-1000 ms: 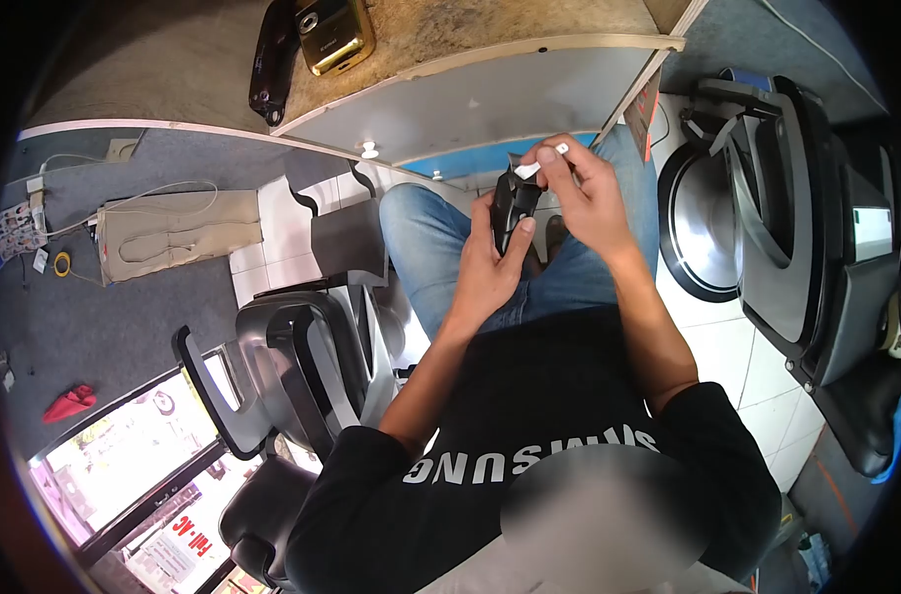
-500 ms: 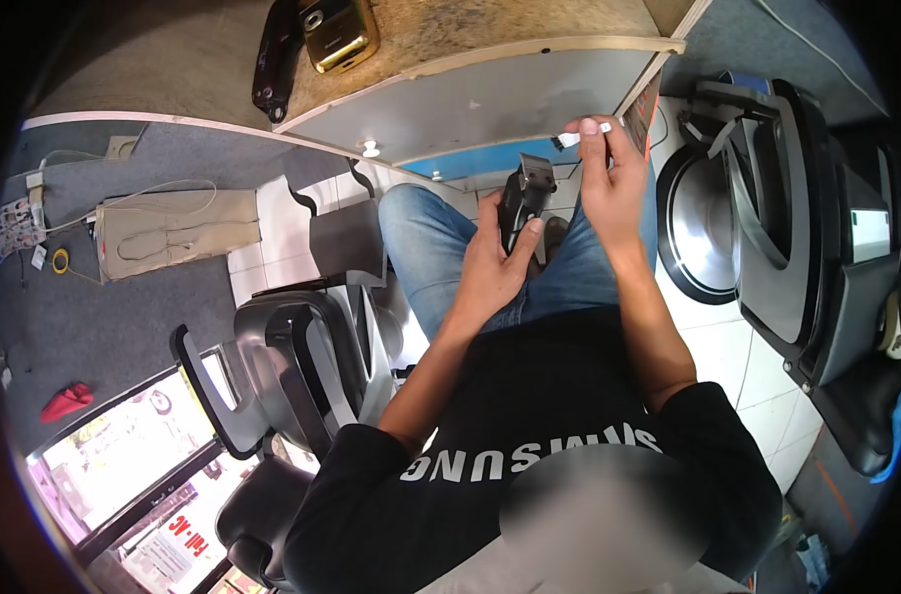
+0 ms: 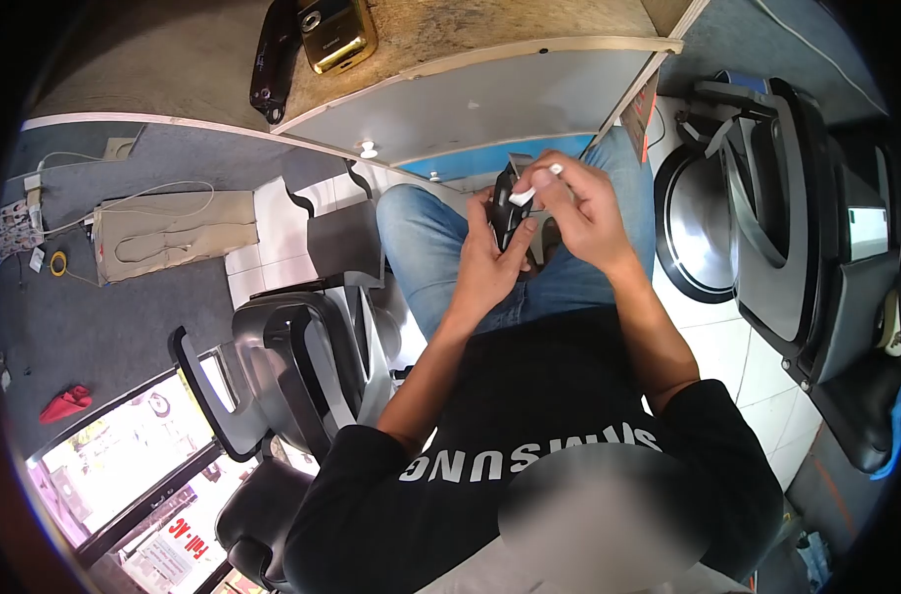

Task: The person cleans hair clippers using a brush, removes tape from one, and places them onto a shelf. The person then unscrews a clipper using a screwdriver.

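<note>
My left hand [image 3: 491, 265] is wrapped around a black hair clipper [image 3: 505, 206], held upright over my lap with its metal blade end pointing away from me. In my right hand [image 3: 587, 216] a small white cleaning brush [image 3: 521, 198] is pinched between thumb and fingers. The brush overlaps the side of the clipper just below the blade. Fingers of the right hand cover part of the blade, and the bristles do not show clearly.
On the wooden counter [image 3: 490, 22] ahead lie a gold device [image 3: 337, 38] and a dark, long clipper-like object [image 3: 275, 64]. Salon chairs stand at my left [image 3: 307, 366] and right [image 3: 782, 218]. A cardboard piece [image 3: 178, 233] lies on the left.
My right hand has moved left and toward me, bringing the brush from beside the clipper onto it. The left hand still holds the clipper, turned slightly.
</note>
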Tool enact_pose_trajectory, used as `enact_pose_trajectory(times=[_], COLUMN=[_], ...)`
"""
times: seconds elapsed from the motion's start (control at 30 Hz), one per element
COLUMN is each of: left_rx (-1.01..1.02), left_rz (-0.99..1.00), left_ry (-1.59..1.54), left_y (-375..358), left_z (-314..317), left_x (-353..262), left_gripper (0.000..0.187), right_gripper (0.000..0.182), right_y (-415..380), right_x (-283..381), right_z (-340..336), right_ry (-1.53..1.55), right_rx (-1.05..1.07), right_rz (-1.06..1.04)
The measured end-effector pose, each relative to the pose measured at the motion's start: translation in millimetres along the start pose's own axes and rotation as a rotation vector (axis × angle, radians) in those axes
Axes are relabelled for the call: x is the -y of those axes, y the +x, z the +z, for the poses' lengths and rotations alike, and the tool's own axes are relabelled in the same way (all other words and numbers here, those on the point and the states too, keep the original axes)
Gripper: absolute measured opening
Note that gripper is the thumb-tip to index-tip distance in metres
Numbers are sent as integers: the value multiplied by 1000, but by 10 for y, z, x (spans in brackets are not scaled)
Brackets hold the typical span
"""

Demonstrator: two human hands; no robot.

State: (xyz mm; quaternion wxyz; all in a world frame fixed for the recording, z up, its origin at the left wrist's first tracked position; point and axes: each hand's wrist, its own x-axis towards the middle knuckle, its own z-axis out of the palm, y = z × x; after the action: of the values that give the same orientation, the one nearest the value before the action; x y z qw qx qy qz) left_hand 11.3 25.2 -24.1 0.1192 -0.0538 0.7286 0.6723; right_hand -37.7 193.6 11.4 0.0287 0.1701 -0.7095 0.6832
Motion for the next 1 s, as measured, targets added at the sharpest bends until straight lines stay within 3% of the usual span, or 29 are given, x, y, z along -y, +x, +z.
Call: enact_pose_trajectory(times=[0.13, 0.17, 0.27, 0.43, 0.53, 0.73, 0.83, 0.93, 1.0], left_rx=[-47, -40, 23, 85, 103, 78, 114, 77, 97], left_rz=[50, 56, -15, -109, -141, -236, -215, -270, -276], left_ry=[38, 76, 22, -219, -256, -342, -335, -407, -448], left_y=[-13, 2, 26, 30, 14, -13, -13, 5, 14], left_z=[3, -9, -25, -23, -7, -10, -2, 2, -33], left_x=[-7, 45, 35, -127, -195, -159, -204, -204, -184], left_gripper=[54, 52, 47, 37, 35, 31, 30, 30, 34], right_gripper=[19, 17, 15, 9, 9, 9, 7, 6, 6], right_y=[7, 37, -50, -62, -15, 12, 6, 19, 5], right_x=[-61, -66, -232, -192, -224, -323, -259, -385, -365], right_z=[74, 111, 83, 121, 75, 44, 79, 58, 58], right_ry=[-110, -217, -414, -277, -475, -392, -544, -509, -442], right_rx=[-342, -353, -14, -266, -81, -294, -101, -293, -283], right_rz=[-99, -216, -431, -306, -434, -492, -461, -387, -412])
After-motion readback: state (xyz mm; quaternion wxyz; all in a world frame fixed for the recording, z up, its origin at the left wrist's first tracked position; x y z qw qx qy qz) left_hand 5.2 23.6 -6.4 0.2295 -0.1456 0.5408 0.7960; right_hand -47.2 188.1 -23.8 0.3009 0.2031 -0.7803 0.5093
